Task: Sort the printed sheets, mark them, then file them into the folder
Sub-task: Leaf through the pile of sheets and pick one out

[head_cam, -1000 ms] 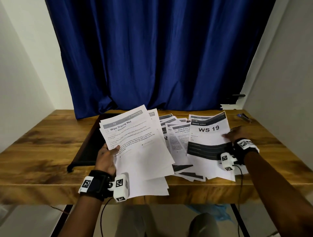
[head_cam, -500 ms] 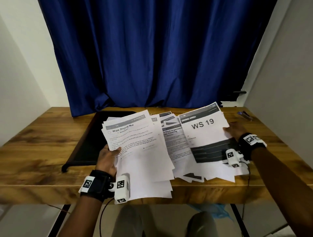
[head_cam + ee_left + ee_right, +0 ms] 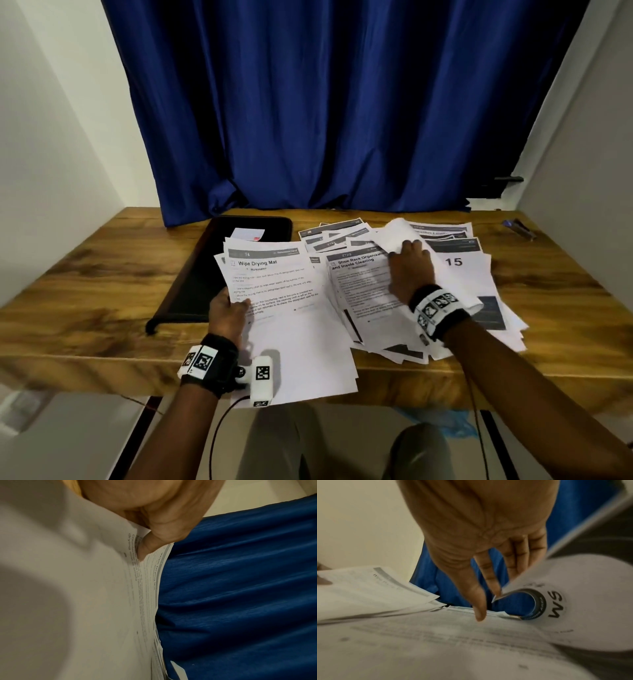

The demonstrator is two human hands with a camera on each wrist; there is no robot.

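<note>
a blue curtain (image 3: 342, 102) is hanging across the top and middle of the frame, between pale walls, and a wooden surface (image 3: 85, 291) is stretching across the lower middle. a black folder (image 3: 191, 274) is lying flat on it, left of centre, with a small white card (image 3: 247, 234) sitting at its far end; whether the card is tucked in or only resting on top cannot be told.

the left hand (image 3: 227, 310) is showing in the lower centre, its grip grasping a stack of sheets (image 3: 291, 308) by the left edge, thumb (image 3: 147, 547) pressing on the top page, which is reading "wipe drying mat". the stack is overhanging the near edge of the surface and covering part of the folder's right side.

right of centre, a loose spread of printed sheets (image 3: 363, 291) is fanning over the surface, one headed "shoe rack organization and insole cleaning", another showing "15". the right hand (image 3: 409, 270) is reaching over this spread, its grip grasping one sheet (image 3: 397, 236) that is curling up and over; in the wrist view the fingers (image 3: 518, 561) are running behind the sheet, its curled face reading "ws". a dark pen (image 3: 519, 229) is lying at the far right of the surface, well apart from both hands.
</note>
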